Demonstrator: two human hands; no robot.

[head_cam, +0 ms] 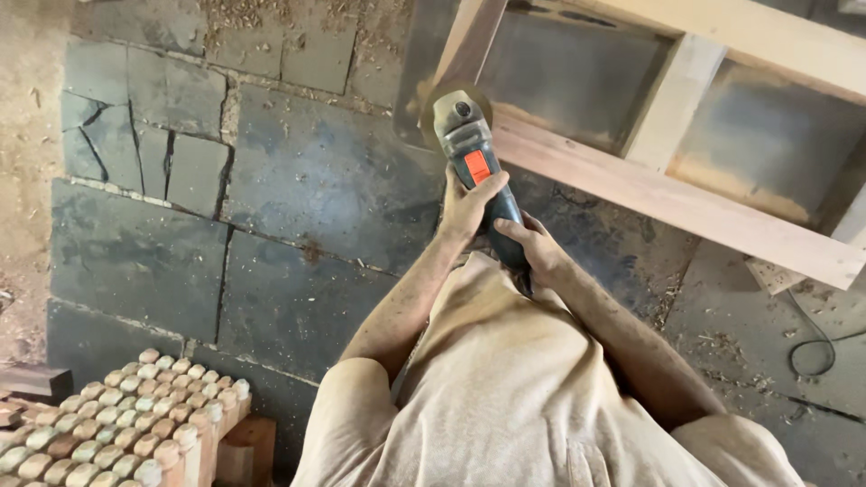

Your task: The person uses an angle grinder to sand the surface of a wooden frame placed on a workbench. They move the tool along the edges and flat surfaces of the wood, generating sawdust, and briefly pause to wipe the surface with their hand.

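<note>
"What lay around the person when you looked?"

"A floor of dark stone slabs, cracked in places and dusted with sawdust. In the near left corner stood a stack of turned wooden posts, their rounded pale ends packed close together. A thin black cable curled on the floor at the far right. Just ahead stood a pale wooden frame, its long rail running slantwise, with cross-pieces rising from it. Nothing stood between the hands and that frame."

"And the tool?"

"An angle grinder, grey-bodied with an orange switch, dark towards the rear. Its head was against the frame's rail where an upright met it, and a haze of dust hung around the disc. I couldn't make out the disc itself."

"How was it held?"

"With both hands, close in front of the body. The left hand had its fingers wrapped tight round the body just behind the switch. The right hand was clamped on the rear of the handle, fingers curled under it."
</note>
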